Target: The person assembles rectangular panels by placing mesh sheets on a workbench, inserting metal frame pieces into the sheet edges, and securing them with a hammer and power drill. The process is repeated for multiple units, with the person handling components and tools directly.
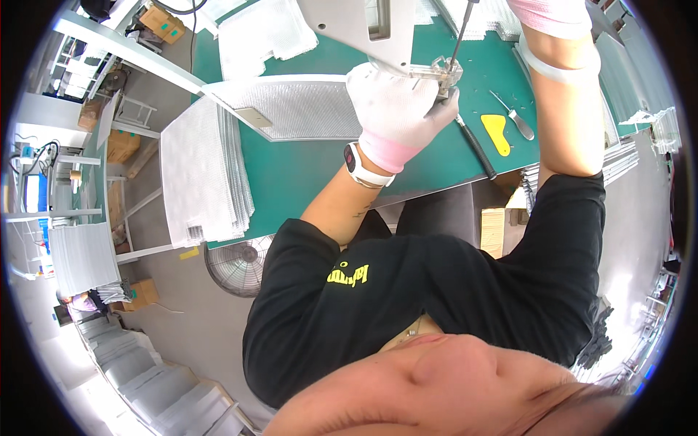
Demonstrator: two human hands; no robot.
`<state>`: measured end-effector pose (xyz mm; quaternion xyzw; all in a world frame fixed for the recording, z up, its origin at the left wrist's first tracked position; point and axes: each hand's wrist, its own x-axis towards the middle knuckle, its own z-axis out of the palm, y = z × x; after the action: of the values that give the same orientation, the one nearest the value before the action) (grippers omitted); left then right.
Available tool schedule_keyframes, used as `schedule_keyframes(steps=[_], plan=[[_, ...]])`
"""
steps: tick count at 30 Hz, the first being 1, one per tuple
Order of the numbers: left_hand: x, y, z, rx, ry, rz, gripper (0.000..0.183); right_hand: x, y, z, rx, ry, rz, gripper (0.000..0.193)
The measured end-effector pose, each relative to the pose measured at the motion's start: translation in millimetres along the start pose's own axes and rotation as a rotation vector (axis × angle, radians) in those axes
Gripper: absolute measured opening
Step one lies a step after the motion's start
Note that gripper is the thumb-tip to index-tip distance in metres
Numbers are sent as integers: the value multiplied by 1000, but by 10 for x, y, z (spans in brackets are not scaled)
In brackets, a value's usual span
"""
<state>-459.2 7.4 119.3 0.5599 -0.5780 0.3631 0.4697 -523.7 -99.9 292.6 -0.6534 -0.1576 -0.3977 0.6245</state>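
Observation:
My left hand (396, 109), in a white glove with a pink cuff, is closed on a small clear plastic and metal part (445, 71) beside a white machine body (360, 33). Its thumb presses from the near side; some fingers are hidden behind the part. A thin dark metal shaft (463, 35) runs from that part up to the top edge. My right hand (550, 16) shows only its pink glove cuff at the upper right; the fingers are cut off by the frame, so their hold is hidden. A framed mesh panel (305, 107) lies left of my left hand.
On the green table (291, 185) lie a black-handled tool (478, 149), a yellow scraper (496, 134) and a grey-handled screwdriver (520, 125). Stacked mesh sheets (203, 174) overhang the left edge. A floor fan (243, 265) stands beneath. Cardboard boxes (123, 145) sit farther left.

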Motion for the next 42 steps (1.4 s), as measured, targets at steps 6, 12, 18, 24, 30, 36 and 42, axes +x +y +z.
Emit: schedule_keyframes(steps=[6, 12, 18, 24, 30, 36, 42], plan=[[31, 26, -107, 17, -98, -30, 17, 49, -72, 15, 98, -75, -51, 28], [44, 50, -91, -198, -116, -67, 15, -66, 188, 104, 147, -112, -22, 25], [11, 38, -106, -247, -149, -198, 20, -49, 35, 275, 465, -138, 95, 56], [-88, -58, -21, -211, -193, -6, 20, -26, 131, 255, 597, -281, 148, 70], [83, 29, -166, -164, -221, 2, 17, -74, 205, 266, 660, -357, 261, 74], [35, 95, -163, -234, -317, -261, 20, -102, 127, 278, 526, -129, 308, 66], [-182, 4, -50, -13, 54, 61, 15, 28, -86, 130, 360, 204, -7, 44]])
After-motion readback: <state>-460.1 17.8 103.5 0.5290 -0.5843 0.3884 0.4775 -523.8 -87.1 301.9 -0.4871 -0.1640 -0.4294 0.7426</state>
